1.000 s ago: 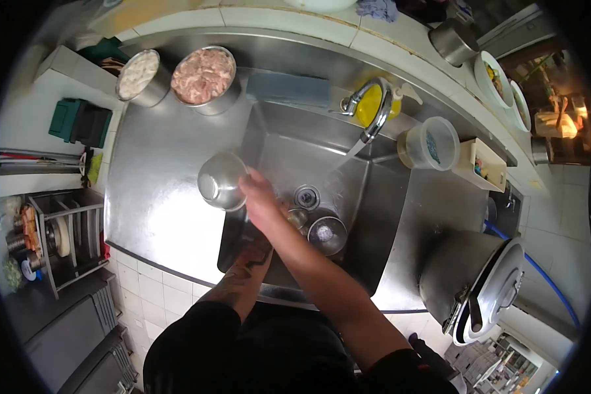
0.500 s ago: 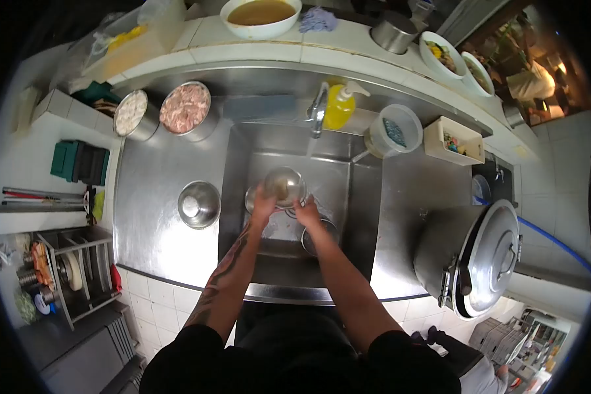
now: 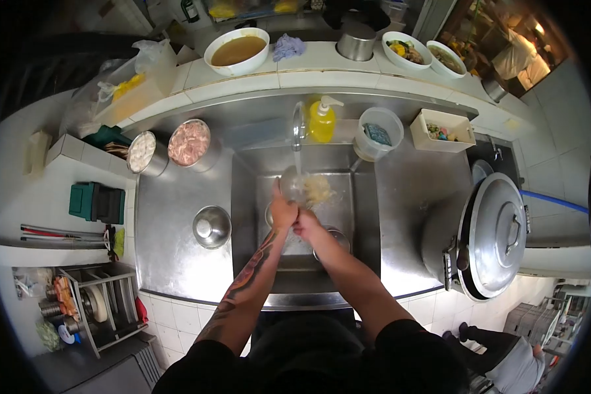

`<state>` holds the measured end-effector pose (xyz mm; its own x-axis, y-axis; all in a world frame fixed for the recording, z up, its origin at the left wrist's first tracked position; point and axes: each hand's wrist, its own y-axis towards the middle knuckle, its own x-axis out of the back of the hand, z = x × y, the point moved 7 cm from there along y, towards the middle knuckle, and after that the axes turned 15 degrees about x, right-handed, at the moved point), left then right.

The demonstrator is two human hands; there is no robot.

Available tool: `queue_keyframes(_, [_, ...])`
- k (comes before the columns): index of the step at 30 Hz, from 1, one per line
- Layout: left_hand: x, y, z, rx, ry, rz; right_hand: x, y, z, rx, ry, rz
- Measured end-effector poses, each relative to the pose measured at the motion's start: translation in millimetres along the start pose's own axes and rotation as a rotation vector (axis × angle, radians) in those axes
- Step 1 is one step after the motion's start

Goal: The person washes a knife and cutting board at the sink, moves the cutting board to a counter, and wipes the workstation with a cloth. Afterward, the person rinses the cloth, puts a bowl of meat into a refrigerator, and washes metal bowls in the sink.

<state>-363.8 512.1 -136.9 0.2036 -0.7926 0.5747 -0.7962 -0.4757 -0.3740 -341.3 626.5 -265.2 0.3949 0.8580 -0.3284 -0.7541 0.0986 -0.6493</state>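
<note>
Over the sink [image 3: 368,262], a metal bowl [image 3: 294,184] is tipped beneath the faucet [image 3: 299,125], and water runs down towards it. My left hand [image 3: 284,211] grips the bowl's left side, thumb pointing up. My right hand [image 3: 304,223] is closed at the bowl's near edge, against my left hand; its fingers are partly hidden. To the bowl's right is a blurred pale-yellow splash or spill [image 3: 318,189]. Another metal bowl [image 3: 333,243] lies in the sink, partly behind my right forearm. More metalware at the sink's left is mostly covered by my left hand.
A small metal bowl [image 3: 211,227] stands on the left counter, below tubs of pink meat [image 3: 189,142] and white pieces [image 3: 141,152]. Behind the sink are a yellow soap bottle [image 3: 322,121] and a clear bucket [image 3: 378,134]. A large lidded pot [image 3: 496,236] stands right.
The bowl has gone from held between both hands to tipped under the faucet, with a pale splash beside it. My hands have come together. The camera view has shifted.
</note>
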Motion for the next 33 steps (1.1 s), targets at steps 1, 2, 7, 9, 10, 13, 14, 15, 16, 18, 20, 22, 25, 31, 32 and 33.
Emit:
queue_keyframes(1, [-1,4,3,-0.005,-0.001,0.003,-11,-23,3,-0.153,0.002,0.162])
queue_keyframes(2, [-1,8,11,-0.009,-0.017,0.069,-20,-43,1,-0.311,-0.001,0.326])
queue_keyframes(7, [5,-1,-3,-0.088,0.266,0.047,-13,-35,-27,-0.311,0.044,0.193])
queue_keyframes(9, [21,-13,-24,-0.104,0.281,0.084,-20,-35,-22,-0.302,0.109,0.225])
queue_keyframes(10, [22,-17,-27,-0.113,0.292,0.12,-22,-32,-23,-0.297,0.167,0.257])
queue_keyframes(13, [15,-9,-18,-0.057,0.211,0.182,-15,8,-32,-0.132,0.142,0.204])
queue_keyframes(14, [15,-7,-16,-0.061,0.219,0.18,-21,6,-33,-0.14,0.27,0.117])
queue_keyframes(15, [20,-11,-21,-0.171,0.15,0.09,-44,-31,-14,-0.132,0.264,0.125])
queue_keyframes(16, [25,-15,-26,-0.279,0.075,-0.001,-38,-28,-13,-0.131,0.264,0.124])
queue_keyframes(18, [15,0,2,-0.236,0.119,0.062,-20,-15,-9,-0.068,-0.005,0.298])
queue_keyframes(20, [15,3,2,-0.206,0.164,0.114,11,36,-3,0.434,-0.358,-0.05])
queue_keyframes(22, [22,-17,-6,-0.054,-0.039,0.094,1,5,-3,0.129,-0.025,-0.118])
queue_keyframes(25, [29,-20,-6,-0.063,0.009,0.081,0,3,-2,0.082,-0.163,0.105])
queue_keyframes(31, [24,-18,0,0.036,-0.09,0.04,-7,12,-12,0.359,-0.043,-0.051])
queue_keyframes(32, [30,-19,-3,-0.013,-0.08,0.034,0,21,-13,0.362,-0.043,-0.054])
queue_keyframes(33, [34,-22,-5,-0.058,-0.072,0.022,9,30,-15,0.295,-0.333,-0.007])
